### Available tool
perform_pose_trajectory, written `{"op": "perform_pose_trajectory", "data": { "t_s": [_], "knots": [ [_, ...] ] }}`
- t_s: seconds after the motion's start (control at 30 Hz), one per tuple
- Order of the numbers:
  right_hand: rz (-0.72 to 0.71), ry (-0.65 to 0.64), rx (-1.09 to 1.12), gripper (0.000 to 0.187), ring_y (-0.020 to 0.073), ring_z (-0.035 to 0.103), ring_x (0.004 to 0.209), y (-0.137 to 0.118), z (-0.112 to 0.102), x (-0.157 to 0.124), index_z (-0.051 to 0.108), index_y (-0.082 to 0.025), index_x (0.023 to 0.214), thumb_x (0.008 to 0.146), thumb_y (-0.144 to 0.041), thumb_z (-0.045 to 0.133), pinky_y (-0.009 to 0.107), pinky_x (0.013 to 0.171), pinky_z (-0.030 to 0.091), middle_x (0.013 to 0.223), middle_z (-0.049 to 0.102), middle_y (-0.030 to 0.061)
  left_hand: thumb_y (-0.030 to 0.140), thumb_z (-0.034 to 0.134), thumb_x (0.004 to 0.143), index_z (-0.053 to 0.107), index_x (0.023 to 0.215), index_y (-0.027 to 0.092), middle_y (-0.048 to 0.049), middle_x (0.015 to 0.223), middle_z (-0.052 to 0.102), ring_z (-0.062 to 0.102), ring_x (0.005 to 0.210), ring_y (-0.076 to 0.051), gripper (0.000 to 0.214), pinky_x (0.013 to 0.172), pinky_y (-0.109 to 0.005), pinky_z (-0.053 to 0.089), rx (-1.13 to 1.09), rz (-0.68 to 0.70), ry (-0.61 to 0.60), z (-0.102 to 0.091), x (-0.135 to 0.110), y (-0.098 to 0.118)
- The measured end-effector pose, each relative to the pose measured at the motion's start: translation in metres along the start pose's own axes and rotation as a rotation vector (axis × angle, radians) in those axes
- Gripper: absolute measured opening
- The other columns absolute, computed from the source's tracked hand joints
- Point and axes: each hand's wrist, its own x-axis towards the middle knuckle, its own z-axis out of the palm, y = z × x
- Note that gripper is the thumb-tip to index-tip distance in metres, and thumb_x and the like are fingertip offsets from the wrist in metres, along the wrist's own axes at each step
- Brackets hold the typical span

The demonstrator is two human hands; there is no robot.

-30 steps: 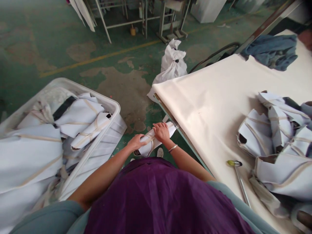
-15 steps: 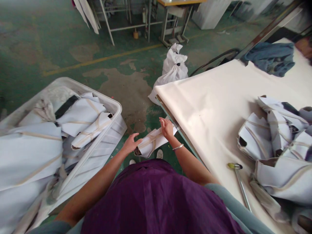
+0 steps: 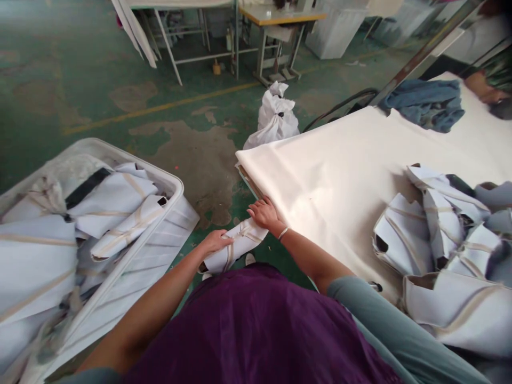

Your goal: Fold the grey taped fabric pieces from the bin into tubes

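I hold a folded white fabric piece (image 3: 234, 246) with beige straps in front of my waist, between the bin and the table. My left hand (image 3: 214, 241) is closed over its near end. My right hand (image 3: 263, 213) grips its far end, next to the corner of the cloth-covered table (image 3: 320, 170). A bracelet sits on my right wrist.
A white plastic bin (image 3: 132, 266) full of similar white strapped pieces stands at my left. More such pieces (image 3: 436, 234) are piled on the table at right, with blue cloth (image 3: 424, 104) further back. A tied white sack (image 3: 274, 114) lies on the green floor; table frames stand beyond.
Both hands have shifted slightly left and down with the fabric piece. My left hand has closed over its near end. The view has swung a little right.
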Motion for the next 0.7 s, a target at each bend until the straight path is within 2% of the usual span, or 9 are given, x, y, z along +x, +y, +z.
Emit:
{"op": "perform_pose_trajectory", "data": {
  "t_s": [0.1, 0.17, 0.27, 0.33, 0.4, 0.47, 0.53, 0.63, 0.7],
  "knots": [
    [-0.11, -0.014, -0.023, 0.034, 0.0219, 0.052, 0.109, 0.027, -0.014, 0.006, 0.067, -0.021, 0.108, 0.097, -0.04, 0.041, 0.044, 0.113, 0.021, 0.104, 0.068, 0.008, 0.047, 0.06, 0.071, 0.067, 0.104, 0.017, -0.0049, 0.097, 0.072, 0.065, 0.091, -0.025, 0.046, 0.079, -0.03, 0.048, -0.04, 0.002, -0.013, -0.005, -0.003, 0.003],
    [-0.108, 0.01, -0.009, 0.034, 0.0235, 0.048, 0.116, 0.03, -0.02, 0.013, 0.065, -0.021, 0.113, 0.097, -0.039, 0.041, 0.044, 0.113, 0.021, 0.111, 0.067, 0.0085, 0.046, 0.059, 0.074, 0.064, 0.114, 0.017, -0.0072, 0.111, 0.07, 0.063, 0.101, -0.025, 0.049, 0.089, -0.031, 0.047, -0.089, 0.021, 0.003, -0.006, -0.003, 0.009],
    [-0.009, 0.056, 0.075, 0.04, 0.0253, 0.049, 0.116, 0.011, -0.017, 0.022, 0.059, -0.021, 0.123, 0.099, -0.04, 0.034, 0.045, 0.11, 0.022, 0.115, 0.065, 0.0106, 0.042, 0.043, 0.089, 0.059, 0.122, 0.017, -0.0096, 0.125, 0.064, 0.058, 0.116, -0.022, 0.045, 0.099, -0.03, 0.043, -0.093, 0.005, 0.188, 0.003, 0.001, 0.03],
    [0.037, 0.038, 0.138, 0.044, 0.025, 0.053, 0.11, -0.011, -0.009, 0.023, 0.053, -0.02, 0.13, 0.1, -0.039, 0.028, 0.042, 0.105, 0.028, 0.114, 0.066, 0.0118, 0.036, 0.03, 0.095, 0.059, 0.121, 0.017, -0.0114, 0.123, 0.064, 0.057, 0.117, -0.022, 0.043, 0.101, -0.032, 0.042, 0.03, -0.046, 0.372, 0.016, 0.009, 0.048],
    [0.05, -0.012, 0.167, 0.045, 0.0244, 0.057, 0.102, -0.032, 0.002, 0.021, 0.049, -0.019, 0.134, 0.101, -0.037, 0.024, 0.039, 0.098, 0.033, 0.109, 0.068, 0.0121, 0.03, 0.026, 0.097, 0.059, 0.118, 0.016, -0.0139, 0.117, 0.065, 0.058, 0.113, -0.025, 0.042, 0.099, -0.035, 0.042, 0.202, -0.091, 0.49, 0.031, 0.015, 0.065],
    [0.044, -0.057, 0.161, 0.044, 0.0243, 0.058, 0.097, -0.044, 0.009, 0.016, 0.051, -0.018, 0.13, 0.101, -0.034, 0.023, 0.037, 0.092, 0.036, 0.104, 0.069, 0.012, 0.026, 0.025, 0.097, 0.058, 0.118, 0.016, -0.0158, 0.114, 0.064, 0.059, 0.11, -0.027, 0.04, 0.096, -0.037, 0.043, 0.324, -0.128, 0.53, 0.042, 0.019, 0.075],
    [0.028, -0.089, 0.145, 0.041, 0.0243, 0.059, 0.096, -0.046, 0.012, 0.014, 0.054, -0.019, 0.124, 0.101, -0.034, 0.023, 0.036, 0.089, 0.037, 0.102, 0.069, 0.0116, 0.024, 0.025, 0.097, 0.057, 0.118, 0.016, -0.0154, 0.114, 0.064, 0.06, 0.108, -0.027, 0.039, 0.092, -0.036, 0.044, 0.36, -0.143, 0.509, 0.046, 0.018, 0.079],
    [0.065, -0.134, 0.159, 0.041, 0.0222, 0.062, 0.09, -0.04, 0.01, 0.016, 0.053, -0.023, 0.123, 0.101, -0.036, 0.021, 0.033, 0.081, 0.04, 0.101, 0.069, 0.0089, 0.029, 0.025, 0.098, 0.055, 0.122, 0.018, -0.0127, 0.115, 0.065, 0.062, 0.104, -0.025, 0.039, 0.087, -0.033, 0.046, 0.28, -0.196, 0.517, 0.04, 0.011, 0.073],
    [0.123, -0.12, 0.192, 0.045, 0.0213, 0.063, 0.087, -0.039, 0.009, 0.019, 0.052, -0.022, 0.125, 0.101, -0.04, 0.018, 0.032, 0.076, 0.041, 0.101, 0.07, 0.0086, 0.034, 0.023, 0.1, 0.052, 0.126, 0.02, -0.0104, 0.115, 0.066, 0.063, 0.103, -0.023, 0.042, 0.086, -0.032, 0.046, 0.206, -0.262, 0.587, 0.032, 0.003, 0.063]
  ]
}}
